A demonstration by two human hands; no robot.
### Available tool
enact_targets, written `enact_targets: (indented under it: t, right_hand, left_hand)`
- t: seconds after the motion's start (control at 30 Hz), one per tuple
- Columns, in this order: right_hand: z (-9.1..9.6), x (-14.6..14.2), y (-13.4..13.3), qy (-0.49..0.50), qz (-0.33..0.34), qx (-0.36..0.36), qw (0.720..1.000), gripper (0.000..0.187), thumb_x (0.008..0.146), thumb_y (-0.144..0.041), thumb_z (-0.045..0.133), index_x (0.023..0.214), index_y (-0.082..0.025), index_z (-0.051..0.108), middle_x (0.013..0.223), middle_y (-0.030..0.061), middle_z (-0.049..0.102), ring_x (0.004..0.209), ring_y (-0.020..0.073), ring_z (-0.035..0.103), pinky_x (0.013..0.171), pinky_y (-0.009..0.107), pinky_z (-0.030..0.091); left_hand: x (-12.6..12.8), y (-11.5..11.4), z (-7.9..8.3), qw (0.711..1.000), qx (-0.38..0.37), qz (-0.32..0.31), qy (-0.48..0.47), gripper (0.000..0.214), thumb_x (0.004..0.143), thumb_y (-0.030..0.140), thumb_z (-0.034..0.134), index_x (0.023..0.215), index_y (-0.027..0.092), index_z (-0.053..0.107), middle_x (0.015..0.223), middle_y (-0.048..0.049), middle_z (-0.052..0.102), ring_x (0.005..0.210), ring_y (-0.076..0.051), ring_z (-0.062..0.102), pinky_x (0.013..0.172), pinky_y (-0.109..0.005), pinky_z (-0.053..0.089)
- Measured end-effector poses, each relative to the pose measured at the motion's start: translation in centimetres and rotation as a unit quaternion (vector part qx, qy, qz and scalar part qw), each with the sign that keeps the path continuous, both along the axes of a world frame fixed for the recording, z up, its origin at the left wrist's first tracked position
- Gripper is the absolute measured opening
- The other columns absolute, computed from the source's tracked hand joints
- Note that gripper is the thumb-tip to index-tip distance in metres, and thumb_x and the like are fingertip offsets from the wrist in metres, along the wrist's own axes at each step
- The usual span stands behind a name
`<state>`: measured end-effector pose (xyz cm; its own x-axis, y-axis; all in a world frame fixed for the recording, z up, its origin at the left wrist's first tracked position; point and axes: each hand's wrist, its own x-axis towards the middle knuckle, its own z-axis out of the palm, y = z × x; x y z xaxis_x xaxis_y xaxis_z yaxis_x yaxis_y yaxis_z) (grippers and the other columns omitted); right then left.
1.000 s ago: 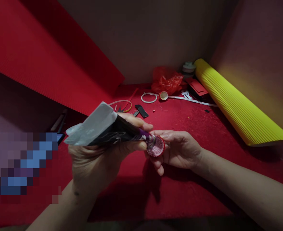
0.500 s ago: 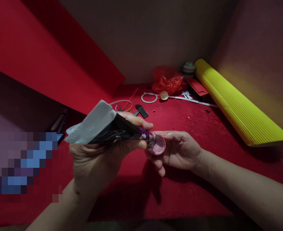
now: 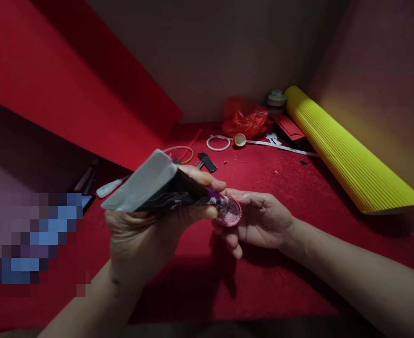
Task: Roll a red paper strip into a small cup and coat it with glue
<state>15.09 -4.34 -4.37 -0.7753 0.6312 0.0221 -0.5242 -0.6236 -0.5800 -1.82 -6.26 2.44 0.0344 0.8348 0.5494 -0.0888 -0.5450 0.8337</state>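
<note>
My left hand (image 3: 147, 239) is wrapped round a dark tube with a silver crimped end (image 3: 157, 188). Its purple nozzle points right and touches a small round red piece with a frilled rim (image 3: 231, 212). My right hand (image 3: 259, 220) holds that red piece between thumb and fingers, palm turned toward me. Both hands hover just above the red felt surface (image 3: 263, 281).
A yellow corrugated roll (image 3: 344, 150) lies along the right. A large red corrugated sheet (image 3: 59, 84) leans at the left. At the back lie a red plastic bag (image 3: 244, 117), a white ring (image 3: 218, 142), paper strips and scraps. A white tube (image 3: 108, 188) and pens lie left.
The tube's silver end has tilted slightly, uncovering the white tube behind it. The nozzle stays at the red piece, which has shifted very little.
</note>
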Motion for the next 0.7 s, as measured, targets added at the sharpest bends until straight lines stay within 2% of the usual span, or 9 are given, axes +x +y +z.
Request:
enact_targets:
  t: [0.13, 0.37, 0.53, 0.7]
  right_hand:
    - [-0.2, 0.0, 0.2, -0.005, -0.011, 0.001, 1.0, 0.028, 0.095, -0.023, 0.024, 0.108, -0.017, 0.048, 0.08, 0.0063, 0.065, 0.061, 0.0191, 0.067, 0.054, 0.034, 0.056]
    - [-0.5, 0.1, 0.5, -0.002, -0.029, -0.054, 0.998, 0.033, 0.096, -0.026, 0.028, 0.1, -0.008, 0.054, 0.083, 0.0127, 0.067, 0.067, 0.0202, 0.069, 0.062, 0.036, 0.058]
    - [-0.3, 0.2, 0.2, -0.008, -0.032, -0.027, 0.999, 0.027, 0.094, -0.026, 0.037, 0.107, -0.008, 0.054, 0.086, 0.0134, 0.067, 0.069, 0.0198, 0.069, 0.062, 0.035, 0.059]
    - [-0.3, -0.1, 0.1, -0.03, -0.043, -0.03, 0.998, 0.03, 0.094, -0.036, 0.046, 0.099, -0.009, 0.057, 0.083, 0.0094, 0.066, 0.066, 0.018, 0.068, 0.061, 0.035, 0.059]
  left_hand:
    - [0.2, 0.1, 0.1, 1.0, 0.028, 0.011, -0.006, 0.022, 0.064, 0.005, 0.078, 0.08, 0.02, 0.073, 0.081, -0.0005, 0.071, 0.077, -0.021, 0.069, 0.073, -0.032, 0.06]
    - [0.0, 0.9, 0.0, 0.999, 0.015, 0.032, -0.006, 0.019, 0.065, 0.008, 0.076, 0.078, 0.022, 0.072, 0.081, -0.0011, 0.07, 0.079, -0.024, 0.068, 0.075, -0.038, 0.057]
    - [0.2, 0.9, 0.0, 0.999, 0.012, 0.04, 0.003, 0.015, 0.067, 0.01, 0.076, 0.075, 0.021, 0.072, 0.078, -0.0004, 0.07, 0.074, -0.021, 0.067, 0.069, -0.033, 0.056]
    - [0.2, 0.9, 0.0, 0.999, 0.008, 0.031, -0.006, 0.016, 0.068, 0.008, 0.074, 0.077, 0.021, 0.071, 0.08, -0.0002, 0.07, 0.077, -0.021, 0.068, 0.071, -0.033, 0.057]
